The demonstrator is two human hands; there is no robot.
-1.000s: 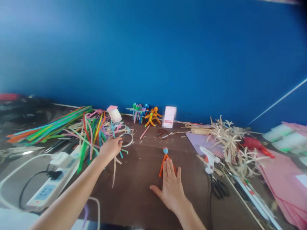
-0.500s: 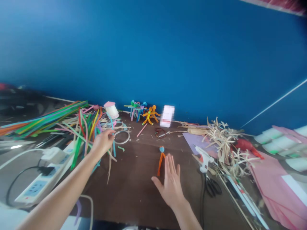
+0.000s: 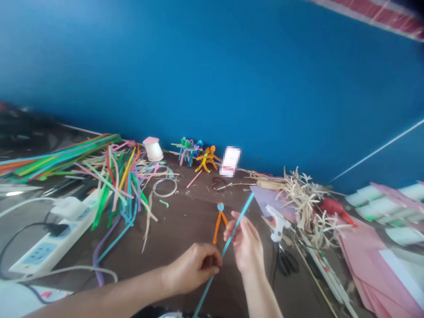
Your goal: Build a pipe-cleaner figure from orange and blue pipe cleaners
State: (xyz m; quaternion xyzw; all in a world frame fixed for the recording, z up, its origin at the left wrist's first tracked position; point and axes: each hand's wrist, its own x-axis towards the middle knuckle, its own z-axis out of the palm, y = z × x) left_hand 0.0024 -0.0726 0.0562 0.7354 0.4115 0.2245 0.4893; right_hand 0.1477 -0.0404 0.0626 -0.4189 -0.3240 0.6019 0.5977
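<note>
Keeping the light-blue fuzzy stem straight calls for a light pinch: it slants between the hands near an orange figure on the surface, the right hand gripping it, the curled left hand's hold unclear.

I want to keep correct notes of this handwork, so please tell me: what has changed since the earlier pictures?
The left hand left the pile of coloured strips and came back to the middle, bringing a light blue strip. The right hand, earlier flat by the orange figure, has turned, fingers now curled at that strip. Figure, ring and glue gun stayed put.
</note>
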